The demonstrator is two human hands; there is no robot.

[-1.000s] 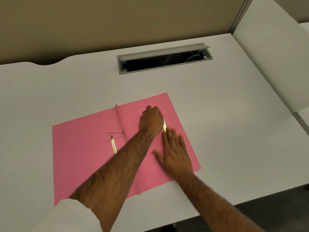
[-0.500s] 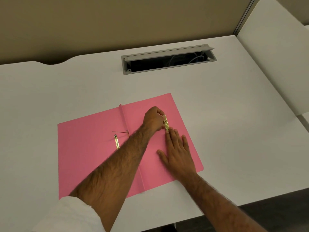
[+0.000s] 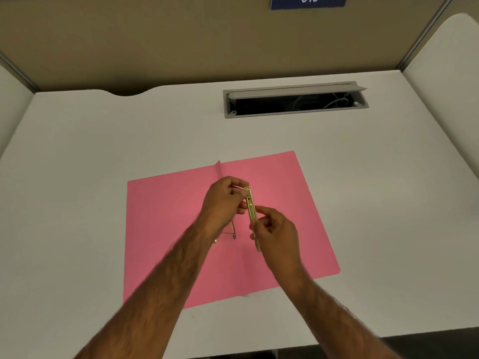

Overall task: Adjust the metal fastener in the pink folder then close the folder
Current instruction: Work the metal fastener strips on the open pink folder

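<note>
The pink folder [image 3: 160, 229] lies open and flat on the white desk. Both hands hold a gold metal fastener bar [image 3: 251, 206] in the air above the folder's middle. My left hand [image 3: 224, 200] pinches the bar's upper end. My right hand [image 3: 276, 229] grips its lower end. Thin metal prongs [image 3: 232, 230] stand up from the folder near the spine, partly hidden behind my left wrist.
A grey cable hatch [image 3: 295, 99] is open at the back of the white desk [image 3: 77, 151], with wires inside. Beige partition walls close off the back and sides. A blue sign [image 3: 308, 1] hangs on the back wall. The desk's front edge runs close below the folder.
The fastener bar has been lifted off the folder's right leaf. My right hand left the folder surface and took the bar's lower end; both hands rose toward the middle.
</note>
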